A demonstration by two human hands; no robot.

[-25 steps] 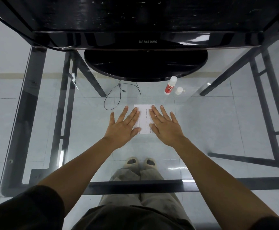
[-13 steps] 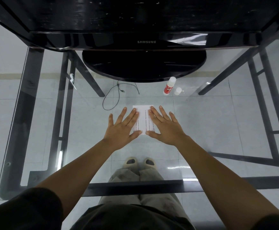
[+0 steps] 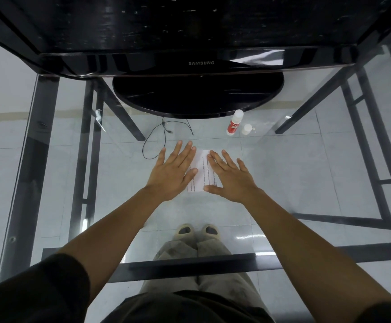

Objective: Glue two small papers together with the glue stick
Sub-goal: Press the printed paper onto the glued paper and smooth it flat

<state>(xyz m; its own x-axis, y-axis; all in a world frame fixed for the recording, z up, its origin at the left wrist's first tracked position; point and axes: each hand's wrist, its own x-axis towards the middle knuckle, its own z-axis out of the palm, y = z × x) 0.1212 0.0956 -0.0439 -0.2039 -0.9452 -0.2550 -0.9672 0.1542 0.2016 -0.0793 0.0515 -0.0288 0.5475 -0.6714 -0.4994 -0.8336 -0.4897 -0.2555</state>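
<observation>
A small white paper (image 3: 200, 171) with lines of print lies flat on the glass table. My left hand (image 3: 172, 171) rests palm down on its left side, fingers spread. My right hand (image 3: 230, 177) lies palm down on its right side, thumb at the paper's near edge. Only a narrow strip of paper shows between the hands, and I cannot tell whether one sheet or two lie there. The glue stick (image 3: 234, 123), white with a red label, stands uncapped beyond the paper to the right. Its white cap (image 3: 246, 129) stands beside it.
A black monitor (image 3: 199, 62) on a round black foot (image 3: 198, 96) stands at the back of the glass table (image 3: 306, 171). A thin black cable (image 3: 157, 141) lies beyond my left hand. Black frame bars run under the glass; my legs and sandals show below.
Both hands have slid a little toward me over the paper and come closer together. The strip of paper showing between them has narrowed.
</observation>
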